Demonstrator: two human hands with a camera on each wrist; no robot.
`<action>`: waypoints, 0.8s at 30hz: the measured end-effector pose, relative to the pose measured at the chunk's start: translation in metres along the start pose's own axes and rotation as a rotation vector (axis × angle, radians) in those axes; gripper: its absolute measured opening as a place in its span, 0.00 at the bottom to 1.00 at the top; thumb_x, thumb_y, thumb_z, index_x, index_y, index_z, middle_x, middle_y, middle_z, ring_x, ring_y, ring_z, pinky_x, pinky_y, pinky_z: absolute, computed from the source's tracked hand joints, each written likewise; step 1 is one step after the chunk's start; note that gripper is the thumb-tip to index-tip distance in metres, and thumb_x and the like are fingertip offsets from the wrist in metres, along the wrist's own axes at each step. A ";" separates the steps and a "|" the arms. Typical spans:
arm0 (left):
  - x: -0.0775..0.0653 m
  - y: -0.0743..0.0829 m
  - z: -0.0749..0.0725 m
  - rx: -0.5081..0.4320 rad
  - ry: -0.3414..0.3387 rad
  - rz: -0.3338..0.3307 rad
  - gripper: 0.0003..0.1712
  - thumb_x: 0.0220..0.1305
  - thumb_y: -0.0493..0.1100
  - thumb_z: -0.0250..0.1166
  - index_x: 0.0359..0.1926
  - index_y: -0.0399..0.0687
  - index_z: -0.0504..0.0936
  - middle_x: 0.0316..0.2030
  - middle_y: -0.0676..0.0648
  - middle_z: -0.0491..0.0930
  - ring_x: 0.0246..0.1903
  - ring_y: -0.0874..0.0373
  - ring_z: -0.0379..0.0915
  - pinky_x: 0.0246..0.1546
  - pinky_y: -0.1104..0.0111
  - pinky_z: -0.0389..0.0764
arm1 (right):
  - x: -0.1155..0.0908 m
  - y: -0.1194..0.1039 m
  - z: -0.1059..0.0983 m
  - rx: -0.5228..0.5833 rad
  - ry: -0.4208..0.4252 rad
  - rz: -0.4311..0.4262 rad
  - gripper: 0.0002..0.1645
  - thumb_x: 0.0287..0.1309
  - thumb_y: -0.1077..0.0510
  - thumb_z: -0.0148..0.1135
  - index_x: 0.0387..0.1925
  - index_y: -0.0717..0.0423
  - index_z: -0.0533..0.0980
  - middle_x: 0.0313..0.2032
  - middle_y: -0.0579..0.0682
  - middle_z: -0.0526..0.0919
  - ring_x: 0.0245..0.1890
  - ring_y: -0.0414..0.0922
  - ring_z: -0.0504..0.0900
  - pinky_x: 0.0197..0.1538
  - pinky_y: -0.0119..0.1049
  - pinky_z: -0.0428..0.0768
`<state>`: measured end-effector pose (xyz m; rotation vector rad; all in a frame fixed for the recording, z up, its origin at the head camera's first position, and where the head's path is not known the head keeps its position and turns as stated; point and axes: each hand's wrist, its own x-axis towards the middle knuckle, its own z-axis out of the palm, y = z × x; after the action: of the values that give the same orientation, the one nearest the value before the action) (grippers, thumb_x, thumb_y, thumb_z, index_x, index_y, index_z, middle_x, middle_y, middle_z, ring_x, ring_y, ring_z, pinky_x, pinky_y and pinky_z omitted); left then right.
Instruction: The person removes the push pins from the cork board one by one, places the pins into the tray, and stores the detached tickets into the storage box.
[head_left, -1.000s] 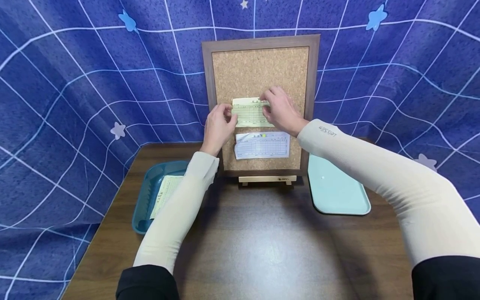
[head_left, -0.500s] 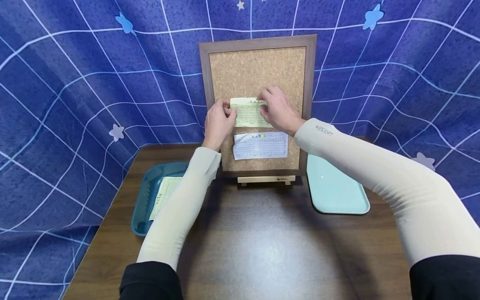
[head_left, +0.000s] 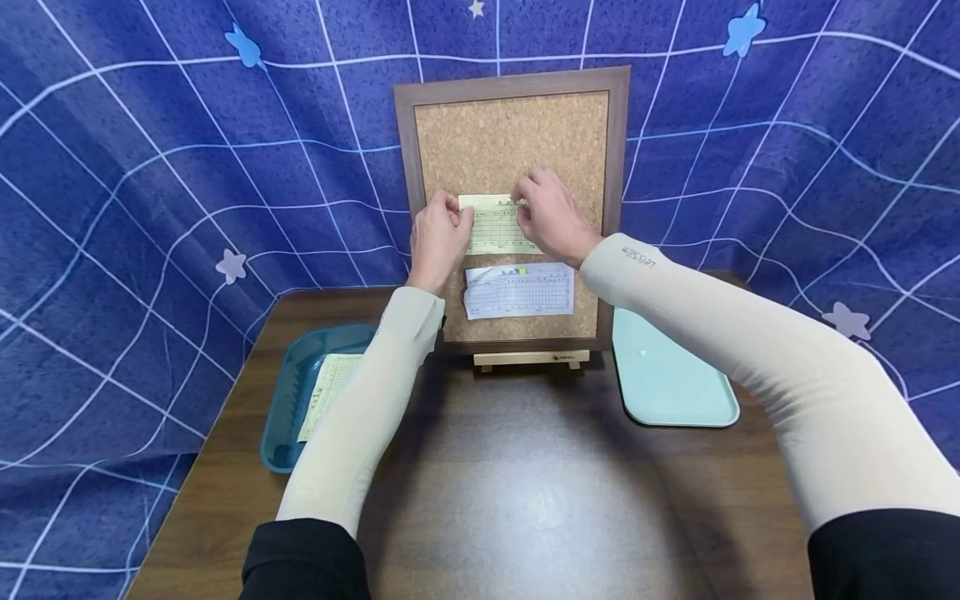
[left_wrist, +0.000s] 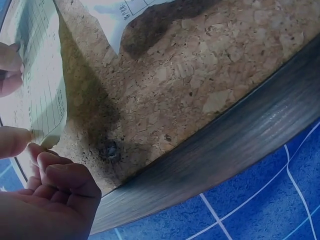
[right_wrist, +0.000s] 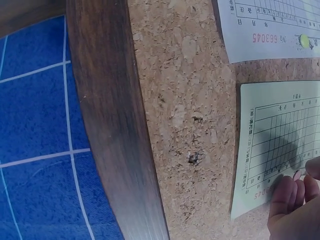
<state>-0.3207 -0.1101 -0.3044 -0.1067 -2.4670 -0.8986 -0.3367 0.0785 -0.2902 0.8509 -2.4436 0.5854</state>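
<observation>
A pale green printed slip [head_left: 495, 229] lies against the framed corkboard [head_left: 510, 142], above a white printed slip [head_left: 519, 292] that a yellow-green tack [head_left: 522, 271] fixes at its top. My left hand [head_left: 438, 242] pinches the green slip's left edge between thumb and finger; in the left wrist view that end of the slip [left_wrist: 47, 95] bows off the cork. My right hand [head_left: 553, 218] is at the slip's upper right part with fingers curled. In the right wrist view its fingertips [right_wrist: 282, 192] meet the paper near the red number; I cannot tell whether they hold something small.
A teal basket [head_left: 281, 408] with more green slips [head_left: 330, 387] stands to the left, partly behind the left sleeve. To the right lies a light turquoise tray [head_left: 675, 383]. The board leans on a small wooden easel [head_left: 528, 358] on the brown table, before a blue curtain.
Both hands stay at the green slip with hardly any motion. The whole scene shifts slightly leftward in the head view.
</observation>
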 end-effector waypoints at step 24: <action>-0.003 0.000 -0.004 -0.033 0.013 0.108 0.09 0.66 0.45 0.59 0.34 0.45 0.71 0.30 0.49 0.75 0.31 0.57 0.71 0.34 0.65 0.69 | 0.005 -0.008 0.004 -0.053 0.025 0.170 0.02 0.54 0.68 0.58 0.29 0.60 0.75 0.35 0.51 0.73 0.40 0.48 0.70 0.45 0.40 0.69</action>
<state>-0.3163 -0.1121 -0.3035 -0.2421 -2.4096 -0.8902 -0.3361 0.0688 -0.2889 0.6146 -2.5132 0.5847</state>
